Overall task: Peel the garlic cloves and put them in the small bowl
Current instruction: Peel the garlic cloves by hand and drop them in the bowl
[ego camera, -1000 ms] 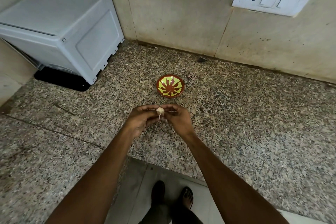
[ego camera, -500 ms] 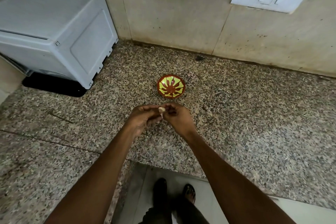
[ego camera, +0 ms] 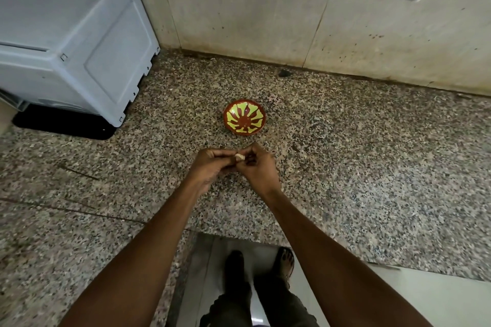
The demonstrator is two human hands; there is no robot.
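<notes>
We see a speckled granite bench (ego camera: 372, 167) under a beige wall (ego camera: 252, 8). Both hands, left (ego camera: 210, 167) and right (ego camera: 259, 167), pinch one pale garlic clove (ego camera: 239, 158) together, near the red-and-yellow small bowl (ego camera: 244, 117).

Single head-worn view, steeply downward, close over the countertop (ego camera: 372, 167).

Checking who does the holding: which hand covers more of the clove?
The right hand: its curled fingers hide most of the clove. The left hand only meets it at the fingertips.
</notes>
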